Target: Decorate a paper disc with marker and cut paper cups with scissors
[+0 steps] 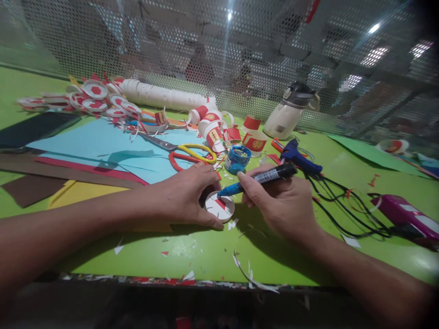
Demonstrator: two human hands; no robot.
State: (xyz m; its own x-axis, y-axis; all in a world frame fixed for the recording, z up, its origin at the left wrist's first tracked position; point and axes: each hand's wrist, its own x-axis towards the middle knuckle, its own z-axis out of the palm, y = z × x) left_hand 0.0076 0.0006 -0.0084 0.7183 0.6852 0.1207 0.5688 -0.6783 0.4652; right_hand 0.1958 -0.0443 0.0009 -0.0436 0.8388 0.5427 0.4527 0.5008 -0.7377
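My left hand is curled around an upturned white paper cup with red markings, pinning it on the green table. My right hand grips a black marker with a blue tip. The tip touches the cup's round white base, where short dark strokes ring the edge.
Yellow and red scissors lie on blue paper behind my left hand. A small blue pot, cut paper cups, a white bottle, a blue glue gun with black cords and a purple tool lie around. Paper scraps litter the front edge.
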